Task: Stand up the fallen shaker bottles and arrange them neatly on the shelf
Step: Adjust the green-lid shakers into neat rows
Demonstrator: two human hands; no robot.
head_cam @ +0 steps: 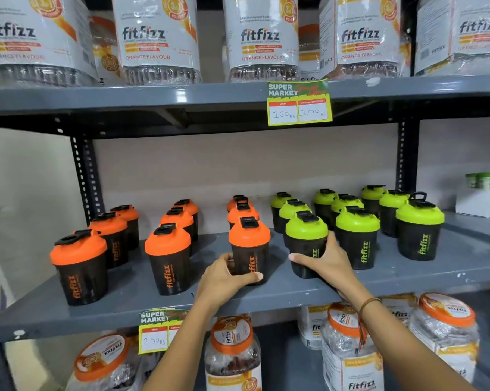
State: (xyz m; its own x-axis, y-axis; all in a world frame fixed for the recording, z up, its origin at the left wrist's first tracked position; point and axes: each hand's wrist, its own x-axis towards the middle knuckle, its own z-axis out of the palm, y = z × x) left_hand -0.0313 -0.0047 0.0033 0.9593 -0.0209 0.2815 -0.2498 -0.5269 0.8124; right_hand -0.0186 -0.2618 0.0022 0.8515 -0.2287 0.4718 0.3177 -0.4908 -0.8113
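Note:
Black shaker bottles stand upright in rows on the grey middle shelf (294,294), orange-lidded ones on the left and green-lidded ones on the right. My left hand (224,277) wraps around the base of the front orange-lidded shaker (249,244) near the shelf's middle. My right hand (322,261) grips the front green-lidded shaker (305,235) just to its right. Both held bottles are upright and resting on the shelf. Another orange-lidded shaker (80,263) stands at the front left, and a green-lidded shaker (420,227) at the front right. No bottle in view lies on its side.
Large orange-flavour jars (153,38) fill the top shelf, and similar jars (232,356) sit on the lower shelf under my arms. Yellow price tags (298,104) hang on the shelf edges. A white box (481,201) stands at the far right. Slotted uprights (85,176) frame the bay.

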